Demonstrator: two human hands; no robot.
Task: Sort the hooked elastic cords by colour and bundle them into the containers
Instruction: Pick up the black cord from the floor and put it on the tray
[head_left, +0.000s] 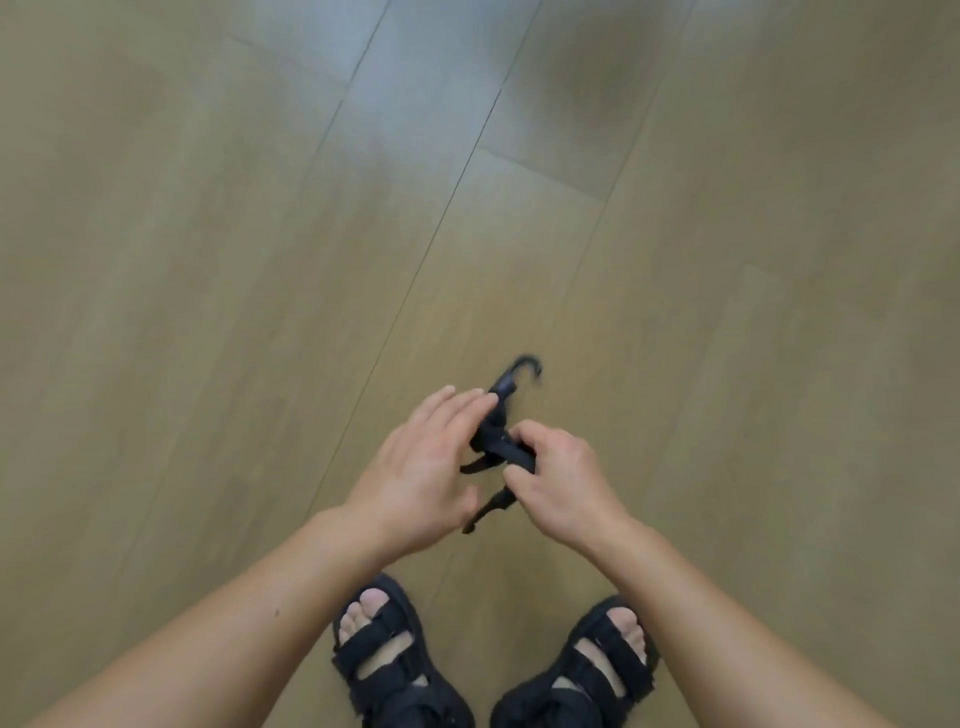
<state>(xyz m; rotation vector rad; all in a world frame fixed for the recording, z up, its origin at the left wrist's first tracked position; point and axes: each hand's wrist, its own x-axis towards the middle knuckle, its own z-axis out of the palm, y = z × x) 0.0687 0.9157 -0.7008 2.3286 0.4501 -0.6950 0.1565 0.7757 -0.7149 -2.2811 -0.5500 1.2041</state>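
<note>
Between your hands, above the floor (727, 312), your right fingers (527, 434) curl round the folded black cord (493, 441), pinching the loops so they don't spring open. Your left fingers (467, 405) lie fairly straight against the cord's far side, likely steadying the fold rather than gripping. One hook (525, 364) sticks up past them. The other end (491, 509) dangles free below the right hand (561, 478), with the left hand (421, 467) just beside it. You look mid-bundle: the cord is held in the air, not yet stowed. No containers in view, and your sandals (384, 660) are on the floor below.
</note>
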